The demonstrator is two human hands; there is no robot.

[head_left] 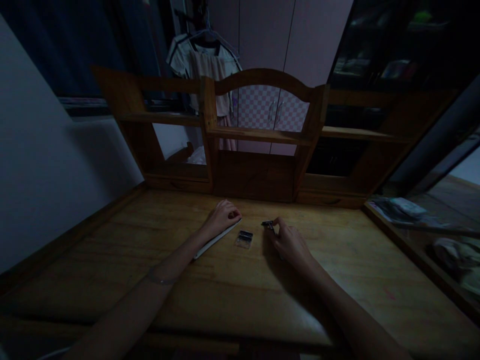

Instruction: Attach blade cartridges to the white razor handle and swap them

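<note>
My right hand is closed around the handle of a razor, whose dark T-shaped head points left above the table. My left hand is curled at the far end of a long, thin, pale strip, its thumb and fingertips at the dark tip. The strip lies slantwise along the underside of my wrist; its exact kind is hard to make out in the dim light. Between my hands, a small clear plastic case with dark bars inside rests on the wooden table.
A wooden shelf unit stands along the table's back edge. To the left is a pale wall. Beyond the raised right edge, a lower shelf holds plastic-wrapped items and cloth. Clothes hang behind the shelves.
</note>
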